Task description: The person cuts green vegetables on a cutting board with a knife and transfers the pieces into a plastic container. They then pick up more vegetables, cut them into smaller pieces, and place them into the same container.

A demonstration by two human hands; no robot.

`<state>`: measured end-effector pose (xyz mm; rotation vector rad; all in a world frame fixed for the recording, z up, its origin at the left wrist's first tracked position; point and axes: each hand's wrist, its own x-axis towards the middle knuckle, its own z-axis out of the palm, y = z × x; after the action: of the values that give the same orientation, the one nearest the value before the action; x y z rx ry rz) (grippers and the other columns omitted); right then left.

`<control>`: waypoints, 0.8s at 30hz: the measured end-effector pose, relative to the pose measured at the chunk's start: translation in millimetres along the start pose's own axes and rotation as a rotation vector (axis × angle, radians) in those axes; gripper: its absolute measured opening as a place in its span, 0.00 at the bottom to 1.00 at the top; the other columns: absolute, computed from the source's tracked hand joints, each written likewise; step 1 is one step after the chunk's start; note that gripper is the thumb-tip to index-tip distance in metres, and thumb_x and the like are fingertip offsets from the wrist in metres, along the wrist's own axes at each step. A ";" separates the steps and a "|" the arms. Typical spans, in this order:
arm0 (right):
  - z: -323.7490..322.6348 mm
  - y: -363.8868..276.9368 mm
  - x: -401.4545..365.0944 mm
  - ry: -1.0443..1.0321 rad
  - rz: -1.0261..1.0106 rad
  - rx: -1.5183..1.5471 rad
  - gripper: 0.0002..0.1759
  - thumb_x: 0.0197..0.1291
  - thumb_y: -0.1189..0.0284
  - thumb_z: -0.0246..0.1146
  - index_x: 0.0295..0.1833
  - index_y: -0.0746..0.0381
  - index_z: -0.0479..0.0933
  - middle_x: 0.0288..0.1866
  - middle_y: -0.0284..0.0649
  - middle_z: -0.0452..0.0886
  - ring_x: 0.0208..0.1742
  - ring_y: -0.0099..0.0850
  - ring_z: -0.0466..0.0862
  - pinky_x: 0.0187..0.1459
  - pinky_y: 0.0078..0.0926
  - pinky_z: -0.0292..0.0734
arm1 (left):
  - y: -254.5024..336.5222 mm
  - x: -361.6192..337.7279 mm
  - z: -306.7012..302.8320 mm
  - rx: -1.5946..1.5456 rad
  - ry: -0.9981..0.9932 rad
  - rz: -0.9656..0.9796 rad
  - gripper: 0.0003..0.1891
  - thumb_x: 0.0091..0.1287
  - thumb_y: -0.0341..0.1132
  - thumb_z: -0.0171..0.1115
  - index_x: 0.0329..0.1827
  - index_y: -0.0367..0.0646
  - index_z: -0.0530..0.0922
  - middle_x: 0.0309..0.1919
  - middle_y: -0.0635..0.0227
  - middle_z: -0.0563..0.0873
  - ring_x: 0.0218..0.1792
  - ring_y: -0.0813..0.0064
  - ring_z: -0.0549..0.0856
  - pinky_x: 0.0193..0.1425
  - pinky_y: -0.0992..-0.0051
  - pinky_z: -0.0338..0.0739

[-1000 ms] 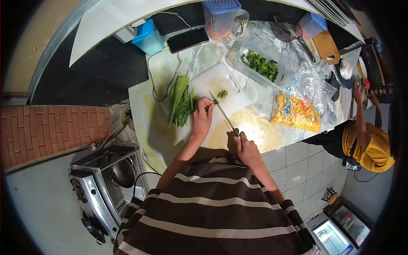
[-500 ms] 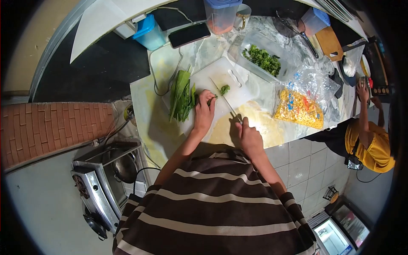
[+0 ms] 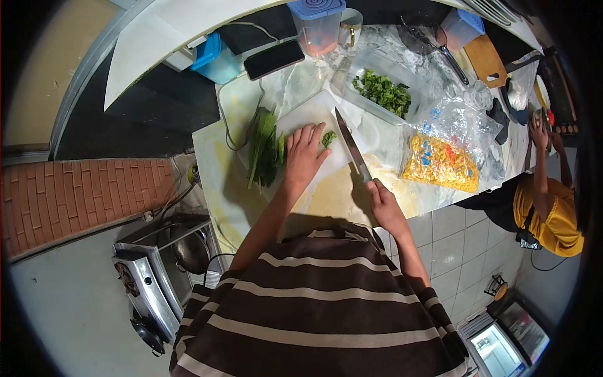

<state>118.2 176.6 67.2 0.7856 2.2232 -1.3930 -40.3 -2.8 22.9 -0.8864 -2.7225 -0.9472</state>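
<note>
My right hand is closed around the handle of a kitchen knife. Its blade points away from me, over the right part of a white cutting board. On the board, my left hand lies with fingers stretched out and thumb apart. A small heap of chopped greens sits just right of those fingers. Left of the same hand rests a bunch of uncut leafy greens, partly over the board's edge. Whether anything lies under my left palm is hidden.
Beyond the board stands a clear plastic container with chopped greens inside. A plastic bag of yellow pieces lies at right. A phone, a blue-lidded container and a mug line the back. Another person works at far right.
The knife has moved right, away from the chopped greens, with its blade now turned more to view. My left hand has gone from curled fingers to stretched-out ones.
</note>
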 end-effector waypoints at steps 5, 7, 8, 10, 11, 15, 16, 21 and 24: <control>0.9 15.2 13.1 -0.041 -0.020 0.153 0.32 0.77 0.48 0.47 0.65 0.66 0.72 0.23 0.42 0.75 0.24 0.31 0.76 0.29 0.31 0.72 | 3.3 13.7 2.4 -0.151 -0.280 -0.110 0.29 0.58 0.27 0.70 0.64 0.43 0.73 0.54 0.58 0.79 0.57 0.51 0.77 0.63 0.59 0.71; 1.4 12.4 10.7 -0.120 0.079 0.223 0.31 0.77 0.48 0.47 0.65 0.64 0.72 0.21 0.35 0.71 0.20 0.24 0.72 0.22 0.26 0.68 | -1.3 20.0 7.0 -0.065 -0.281 0.062 0.23 0.59 0.25 0.68 0.59 0.42 0.76 0.51 0.57 0.79 0.57 0.51 0.77 0.62 0.59 0.72; 5.1 16.9 11.0 -0.176 0.086 0.301 0.30 0.77 0.48 0.47 0.65 0.62 0.72 0.19 0.31 0.68 0.18 0.20 0.68 0.19 0.23 0.64 | -3.5 22.9 8.3 -0.059 -0.286 0.073 0.23 0.59 0.25 0.68 0.59 0.42 0.76 0.51 0.57 0.79 0.57 0.51 0.77 0.62 0.59 0.72; 14.0 24.4 10.6 -0.242 0.066 0.406 0.28 0.77 0.48 0.46 0.65 0.59 0.71 0.17 0.25 0.62 0.13 0.16 0.60 0.13 0.19 0.56 | -4.7 27.5 8.0 -0.002 -0.258 0.143 0.19 0.58 0.22 0.68 0.53 0.40 0.78 0.46 0.56 0.80 0.53 0.50 0.79 0.58 0.60 0.75; 16.4 27.1 10.8 -0.237 0.063 0.413 0.28 0.77 0.48 0.46 0.65 0.59 0.71 0.17 0.25 0.62 0.13 0.16 0.60 0.13 0.19 0.56 | -5.0 28.7 8.2 0.000 -0.260 0.152 0.19 0.58 0.22 0.68 0.53 0.40 0.78 0.46 0.56 0.80 0.53 0.50 0.79 0.58 0.60 0.75; 21.3 30.6 9.3 -0.344 0.065 0.547 0.24 0.78 0.48 0.44 0.52 0.58 0.70 0.16 0.26 0.62 0.10 0.17 0.57 0.10 0.18 0.52 | -7.2 26.8 7.7 -0.192 -0.307 -0.007 0.17 0.59 0.19 0.66 0.51 0.39 0.78 0.44 0.58 0.82 0.47 0.58 0.83 0.52 0.65 0.79; 20.9 28.9 7.9 -0.368 0.070 0.574 0.24 0.78 0.47 0.44 0.50 0.57 0.70 0.16 0.26 0.61 0.10 0.17 0.57 0.10 0.18 0.51 | -7.0 29.5 7.2 -0.216 -0.281 -0.010 0.16 0.59 0.18 0.65 0.50 0.39 0.79 0.43 0.59 0.82 0.45 0.62 0.84 0.50 0.67 0.80; -8.6 1.2 -8.8 -0.437 0.101 0.708 0.24 0.77 0.46 0.44 0.48 0.56 0.69 0.17 0.28 0.62 0.11 0.17 0.57 0.11 0.18 0.50 | 20.0 67.2 -16.2 -0.368 -0.179 -0.022 0.15 0.59 0.21 0.69 0.49 0.39 0.81 0.42 0.61 0.84 0.42 0.68 0.85 0.48 0.71 0.81; -48.0 -32.8 -19.1 -0.234 0.008 0.583 0.25 0.77 0.47 0.45 0.57 0.57 0.71 0.18 0.27 0.62 0.11 0.16 0.58 0.11 0.18 0.50 | 56.3 118.3 -33.6 -0.391 -0.100 0.150 0.15 0.59 0.24 0.70 0.49 0.38 0.81 0.41 0.60 0.83 0.41 0.66 0.85 0.48 0.69 0.80</control>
<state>109.7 204.0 121.3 0.7547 1.6454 -2.0470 -107.7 70.5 114.6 -1.2113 -2.5428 -1.4667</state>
